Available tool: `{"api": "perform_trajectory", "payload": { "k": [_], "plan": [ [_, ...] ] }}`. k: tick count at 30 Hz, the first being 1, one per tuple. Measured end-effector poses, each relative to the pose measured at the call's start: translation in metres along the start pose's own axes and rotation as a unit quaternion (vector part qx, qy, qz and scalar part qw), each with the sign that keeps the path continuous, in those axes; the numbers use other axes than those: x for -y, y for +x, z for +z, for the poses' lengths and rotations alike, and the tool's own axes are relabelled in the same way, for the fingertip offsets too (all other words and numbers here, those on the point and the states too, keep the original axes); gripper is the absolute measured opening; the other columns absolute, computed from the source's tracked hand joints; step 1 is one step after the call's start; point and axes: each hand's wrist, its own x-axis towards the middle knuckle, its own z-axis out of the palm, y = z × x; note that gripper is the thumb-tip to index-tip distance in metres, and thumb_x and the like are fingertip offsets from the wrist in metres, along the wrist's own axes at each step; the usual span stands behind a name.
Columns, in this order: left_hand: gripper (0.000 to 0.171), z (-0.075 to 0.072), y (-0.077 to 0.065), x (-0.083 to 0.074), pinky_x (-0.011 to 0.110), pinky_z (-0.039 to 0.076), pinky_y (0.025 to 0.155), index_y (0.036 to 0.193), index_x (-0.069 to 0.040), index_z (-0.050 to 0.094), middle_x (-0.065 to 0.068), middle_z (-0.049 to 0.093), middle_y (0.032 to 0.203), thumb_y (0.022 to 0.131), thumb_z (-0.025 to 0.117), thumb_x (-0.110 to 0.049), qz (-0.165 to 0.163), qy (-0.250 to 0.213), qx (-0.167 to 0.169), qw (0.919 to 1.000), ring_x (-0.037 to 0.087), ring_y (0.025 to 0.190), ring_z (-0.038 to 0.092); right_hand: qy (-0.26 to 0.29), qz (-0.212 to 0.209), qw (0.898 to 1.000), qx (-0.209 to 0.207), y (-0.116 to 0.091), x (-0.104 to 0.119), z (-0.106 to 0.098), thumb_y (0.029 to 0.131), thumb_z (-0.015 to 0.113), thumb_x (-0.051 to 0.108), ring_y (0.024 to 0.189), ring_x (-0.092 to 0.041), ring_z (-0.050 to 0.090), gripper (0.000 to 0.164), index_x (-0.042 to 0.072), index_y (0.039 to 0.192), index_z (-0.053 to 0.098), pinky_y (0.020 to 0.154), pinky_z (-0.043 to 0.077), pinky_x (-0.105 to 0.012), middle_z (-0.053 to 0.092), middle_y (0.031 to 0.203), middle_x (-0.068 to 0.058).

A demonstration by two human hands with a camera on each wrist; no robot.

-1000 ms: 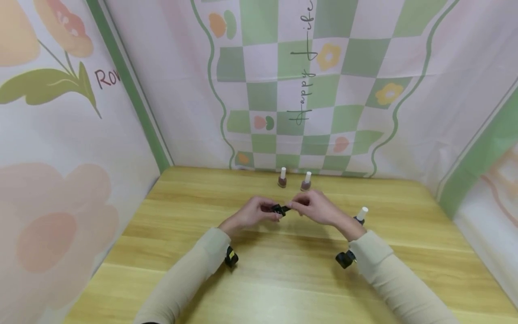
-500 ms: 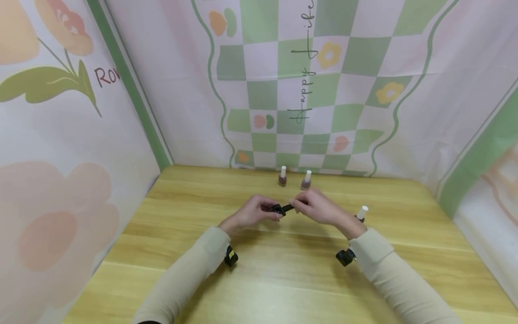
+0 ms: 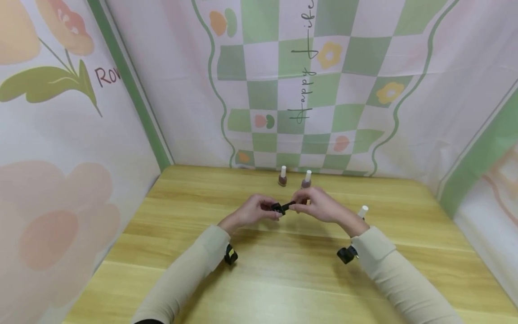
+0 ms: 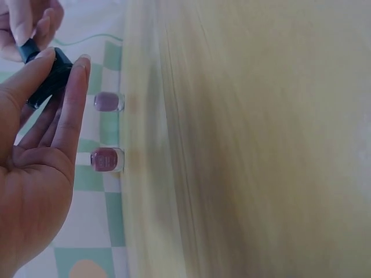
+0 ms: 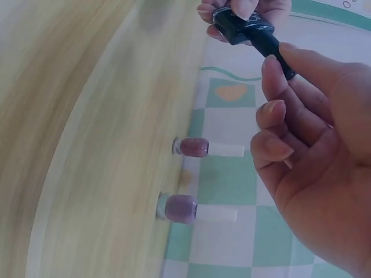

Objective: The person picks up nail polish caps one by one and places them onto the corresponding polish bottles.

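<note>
Over the middle of the table, my left hand (image 3: 256, 210) holds a black nail polish bottle (image 5: 231, 25) lying tilted on its side, gripped between thumb and fingers. From the bottle's neck a long black cap (image 5: 266, 46) points toward my right hand (image 3: 321, 205). The thumb and index finger of that hand pinch the cap near its end, while its other fingers curl loosely below, as the right wrist view shows. Cap and bottle are joined in a line. In the left wrist view, the fingers partly cover the bottle (image 4: 53, 80).
Two nail polish bottles with white caps, one dark red (image 3: 282, 180) and one mauve (image 3: 306, 182), stand upright near the table's back edge. Another white-capped bottle (image 3: 363, 211) stands behind the right wrist, mostly hidden. A patterned cloth (image 3: 259, 94) hangs behind the wooden table (image 3: 259, 279).
The right fingers draw back along the black cap, baring more of it, then take a fresh pinch with the hand turned slightly. The left hand and the bottle stay nearly still.
</note>
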Motion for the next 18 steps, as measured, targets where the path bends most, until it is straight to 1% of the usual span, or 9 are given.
{"api": "perform_trajectory", "payload": {
  "k": [2,6,7,10,11,13,16,18],
  "plan": [
    [0.015,0.0007,0.0004,0.0010,0.039,0.062,0.084,0.110,-0.006,0.076,0.004,0.076,0.096,0.096,0.073,-0.011,0.005,0.000,0.002,1.0000,0.020,0.088,0.074,-0.007,-0.008,1.000,0.006,0.0006,-0.0002,0.0000,0.101,0.067,0.019,0.065,-0.013,0.059,0.013,0.011,0.096,0.075,0.057,0.049,-0.028,0.067,0.076,0.002],
    [0.015,0.0017,0.0015,0.0026,0.041,0.062,0.084,0.110,-0.004,0.075,0.004,0.076,0.096,0.096,0.073,-0.010,0.018,0.000,0.004,0.9998,0.019,0.086,0.074,-0.032,-0.012,0.999,0.010,0.0021,0.0008,0.0013,0.107,0.058,0.023,0.048,-0.006,0.042,0.029,0.017,0.081,0.071,0.047,0.041,-0.025,0.054,0.062,0.007],
    [0.015,0.0018,0.0017,0.0025,0.042,0.062,0.083,0.110,-0.004,0.075,0.004,0.076,0.096,0.096,0.073,-0.010,0.020,-0.001,0.005,0.9998,0.020,0.086,0.074,-0.037,-0.007,0.999,0.011,0.0025,0.0008,0.0021,0.107,0.056,0.024,0.046,-0.005,0.038,0.033,0.019,0.077,0.068,0.046,0.039,-0.024,0.050,0.059,0.007],
    [0.014,0.0020,0.0020,0.0022,0.042,0.062,0.083,0.109,-0.004,0.075,0.005,0.076,0.095,0.096,0.072,-0.009,0.022,-0.005,0.008,0.9997,0.023,0.087,0.074,-0.045,0.007,0.999,0.010,0.0028,0.0000,0.0041,0.109,0.053,0.027,0.043,-0.004,0.033,0.037,0.020,0.074,0.067,0.044,0.036,-0.025,0.046,0.055,0.007],
    [0.014,0.0018,0.0019,0.0020,0.042,0.062,0.083,0.109,-0.004,0.075,0.006,0.076,0.095,0.096,0.072,-0.009,0.021,-0.007,0.008,0.9997,0.024,0.087,0.074,-0.042,0.010,0.999,0.010,0.0026,-0.0003,0.0045,0.109,0.053,0.029,0.044,-0.005,0.034,0.037,0.019,0.075,0.067,0.044,0.036,-0.025,0.046,0.054,0.007],
    [0.015,0.0017,0.0014,0.0011,0.043,0.062,0.084,0.110,-0.003,0.075,0.009,0.076,0.097,0.097,0.072,-0.009,0.017,-0.011,0.009,0.9997,0.028,0.090,0.074,-0.029,0.016,0.999,0.008,0.0016,-0.0011,0.0048,0.108,0.056,0.030,0.047,-0.007,0.040,0.032,0.018,0.084,0.072,0.047,0.039,-0.026,0.052,0.059,0.007],
    [0.017,0.0011,0.0000,-0.0007,0.043,0.061,0.085,0.112,-0.003,0.075,0.013,0.076,0.100,0.097,0.072,-0.009,0.007,-0.016,0.007,0.9998,0.033,0.092,0.074,-0.011,0.020,1.000,0.004,0.0000,-0.0014,0.0037,0.104,0.063,0.029,0.058,-0.012,0.050,0.020,0.015,0.096,0.076,0.052,0.043,-0.027,0.062,0.070,0.007],
    [0.017,0.0008,-0.0007,-0.0019,0.042,0.061,0.085,0.112,-0.003,0.075,0.014,0.076,0.101,0.097,0.072,-0.010,0.000,-0.017,0.005,0.9998,0.035,0.094,0.073,-0.004,0.020,1.000,0.002,-0.0005,-0.0009,0.0029,0.101,0.068,0.025,0.067,-0.016,0.055,0.015,0.013,0.103,0.076,0.057,0.046,-0.028,0.068,0.080,0.005]
  ]
}}
